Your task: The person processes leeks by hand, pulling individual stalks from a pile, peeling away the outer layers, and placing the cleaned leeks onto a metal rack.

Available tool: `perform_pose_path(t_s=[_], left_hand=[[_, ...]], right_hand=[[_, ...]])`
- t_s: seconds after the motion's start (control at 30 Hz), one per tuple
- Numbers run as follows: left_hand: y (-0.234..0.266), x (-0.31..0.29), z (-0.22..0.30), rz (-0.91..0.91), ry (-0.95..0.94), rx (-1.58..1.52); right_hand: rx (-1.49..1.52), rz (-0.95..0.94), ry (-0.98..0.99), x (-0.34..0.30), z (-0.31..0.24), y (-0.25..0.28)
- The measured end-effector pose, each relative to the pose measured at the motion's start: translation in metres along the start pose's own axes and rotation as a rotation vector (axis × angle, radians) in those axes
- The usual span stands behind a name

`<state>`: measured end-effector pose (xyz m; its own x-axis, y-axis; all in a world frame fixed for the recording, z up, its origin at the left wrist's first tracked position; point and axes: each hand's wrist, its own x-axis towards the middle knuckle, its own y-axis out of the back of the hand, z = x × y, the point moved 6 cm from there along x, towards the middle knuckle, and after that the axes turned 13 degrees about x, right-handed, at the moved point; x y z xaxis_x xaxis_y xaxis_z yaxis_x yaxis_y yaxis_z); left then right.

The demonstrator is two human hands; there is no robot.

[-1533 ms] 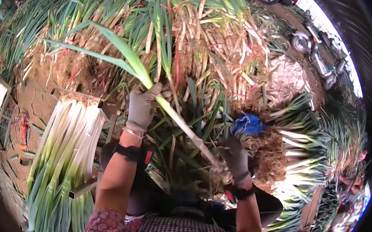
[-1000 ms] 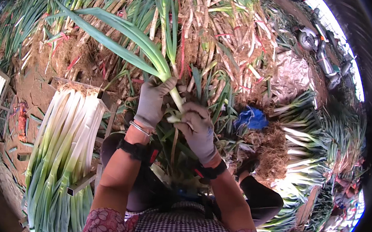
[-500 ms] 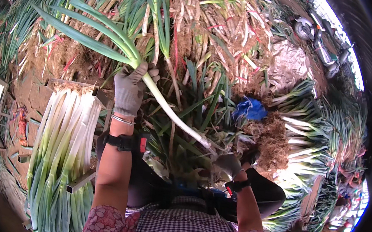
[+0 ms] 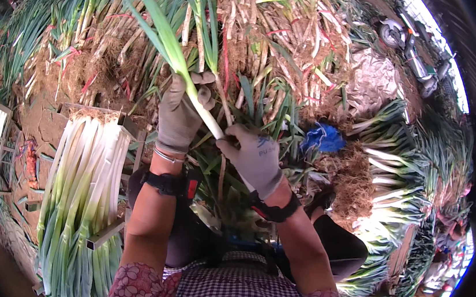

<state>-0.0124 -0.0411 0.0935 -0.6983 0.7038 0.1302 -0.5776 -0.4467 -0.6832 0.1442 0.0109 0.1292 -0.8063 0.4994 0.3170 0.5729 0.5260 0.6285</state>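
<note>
A long green onion [image 4: 172, 45] slants across the middle, green leaves toward the far left and white shank toward me. My gloved left hand [image 4: 178, 116] is closed round it where green meets white. My gloved right hand [image 4: 257, 159] pinches the lower white part between thumb and fingers; the root end is hidden by that hand. Both gloves are grey and soiled. Left of my left arm, a thick bundle of trimmed green onions [image 4: 81, 172] lies in a metal frame [image 4: 106, 233], white ends away from me.
Untrimmed green onions [image 4: 285, 31] with dry roots and red ties heap up along the far side. To the right are a row of cleaner green onions [image 4: 388, 181], a brown root pile [image 4: 350, 186], a blue crumpled cloth or bag [image 4: 323, 139] and a pale crumpled sheet [image 4: 372, 81].
My right hand has risen from low near my knee to grip the shank beside my left hand. The green onion now stands steeper, its leaves swung rightward and away.
</note>
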Motion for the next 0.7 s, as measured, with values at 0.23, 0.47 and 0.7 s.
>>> perform_pose_path(t_s=[0.23,0.47,0.7], left_hand=[[-0.005,-0.002,0.0,-0.23,0.032,-0.199],[-0.006,-0.005,0.011,-0.406,0.045,-0.405],[-0.013,-0.011,0.0,-0.321,0.085,-0.351]], right_hand=[[0.127,0.071,0.109,-0.005,0.012,-0.012],[1.17,0.034,-0.686,-0.039,0.047,-0.018],[-0.037,0.032,0.066,-0.017,-0.012,-0.018]])
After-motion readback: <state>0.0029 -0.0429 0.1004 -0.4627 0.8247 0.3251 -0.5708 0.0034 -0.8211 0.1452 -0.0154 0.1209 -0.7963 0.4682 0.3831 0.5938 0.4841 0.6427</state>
